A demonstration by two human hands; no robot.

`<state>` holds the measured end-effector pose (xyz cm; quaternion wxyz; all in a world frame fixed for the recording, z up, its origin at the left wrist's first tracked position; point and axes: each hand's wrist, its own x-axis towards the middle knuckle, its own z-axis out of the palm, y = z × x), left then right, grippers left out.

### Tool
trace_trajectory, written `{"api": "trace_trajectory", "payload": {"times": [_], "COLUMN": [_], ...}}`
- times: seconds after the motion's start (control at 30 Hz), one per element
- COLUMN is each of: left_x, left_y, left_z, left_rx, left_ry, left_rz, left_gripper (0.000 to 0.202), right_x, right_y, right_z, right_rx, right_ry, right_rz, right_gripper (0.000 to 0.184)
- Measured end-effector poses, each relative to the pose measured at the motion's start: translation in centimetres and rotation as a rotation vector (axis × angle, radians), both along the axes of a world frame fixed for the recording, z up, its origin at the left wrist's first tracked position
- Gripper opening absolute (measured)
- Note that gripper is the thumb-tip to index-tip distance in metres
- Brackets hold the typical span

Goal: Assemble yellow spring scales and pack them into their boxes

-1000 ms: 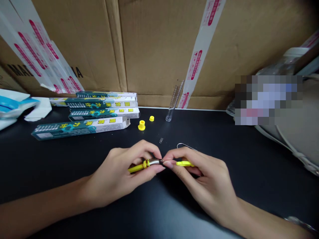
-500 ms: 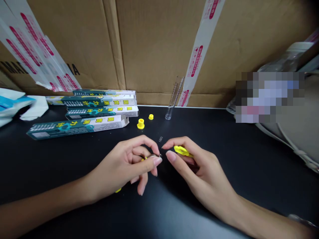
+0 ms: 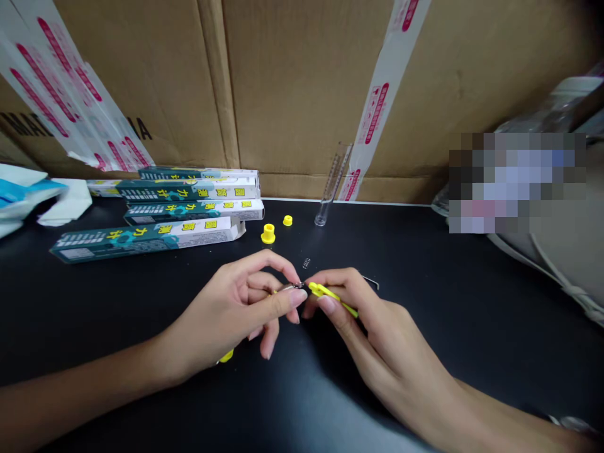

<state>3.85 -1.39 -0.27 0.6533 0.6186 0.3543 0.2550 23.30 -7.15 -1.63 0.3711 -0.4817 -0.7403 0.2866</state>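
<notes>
Yellow-handled metal tool is in the left hand: grip closed round the shaft, yellow end showing below the palm. Right hand pinches a slim yellow plastic piece, grip tight between thumb and fingers. Piece's end is at the metal tip; touching or just beside, can't tell. On the black table: tiny coil spring just above the hands, wire hook past the right hand, two yellow plastic caps, printed boxes stacked left, clear graduated tube tilted against cardboard.
</notes>
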Motion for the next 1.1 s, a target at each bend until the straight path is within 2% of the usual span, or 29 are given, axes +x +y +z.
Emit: {"api": "trace_trajectory", "payload": {"times": [0.17, 0.47, 0.73, 0.9, 1.1], "left_x": [0.1, -0.3, -0.2, -0.6, -1.1], "left_y": [-0.4, -0.6, -0.5, 0.2, 0.4], "left_z": [0.2, 0.0, 0.2, -0.2, -0.7], "left_rx": [0.041, 0.023, -0.001, -0.126, -0.116], "left_ry": [0.059, 0.038, 0.012, -0.118, -0.153], "left_rz": [0.017, -0.078, -0.122, -0.133, -0.187], "left_gripper": [0.018, 0.018, 0.023, 0.041, 0.051], "right_x": [-0.1, -0.2, -0.3, -0.2, -0.2], "right_y": [0.0, 0.2, 0.4, 0.0, -0.2], "right_z": [0.4, -0.1, 0.3, 0.7, 0.6], "right_rx": [-0.017, 0.016, 0.016, 0.026, 0.021], "right_ry": [0.003, -0.003, 0.063, 0.072, 0.044], "right_rz": [-0.023, -0.030, 0.008, 0.013, -0.008], "right_gripper": [0.012, 0.009, 0.009, 0.010, 0.011]}}
